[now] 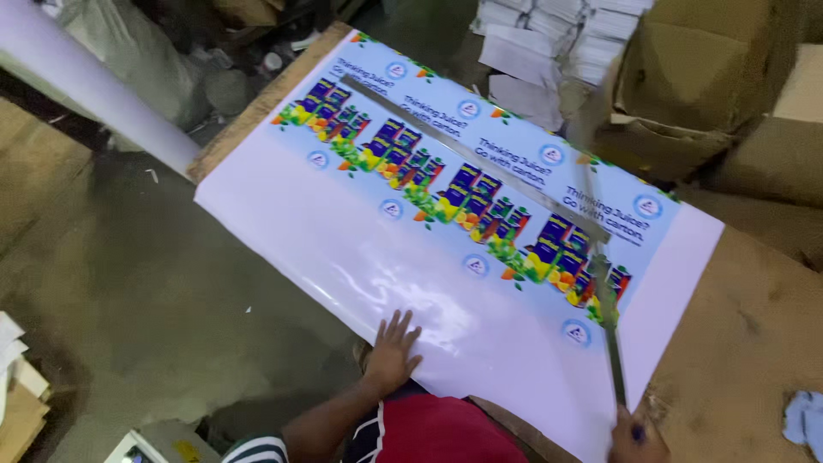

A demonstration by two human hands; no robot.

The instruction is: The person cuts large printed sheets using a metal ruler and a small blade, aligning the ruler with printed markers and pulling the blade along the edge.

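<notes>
A large glossy printed sheet [360, 249] lies across a brown board table [746, 343]; its far half shows a row of colourful carton pictures, its near half is plain white. My left hand [392, 351] rests flat on the sheet's near edge, fingers spread. At the bottom right, my right hand [636, 439] grips the near end of a long thin metal strip [610, 343] that runs away from me across the sheet's right end, blurred at its far tip. A long metal ruler [463, 150] lies diagonally along the printed row.
Crumpled cardboard boxes [686, 77] stand beyond the table at the right. Stacks of white paper [549, 43] sit at the top centre. A white roll [94, 86] slants across the upper left. A pale cloth [806, 420] lies at the right edge.
</notes>
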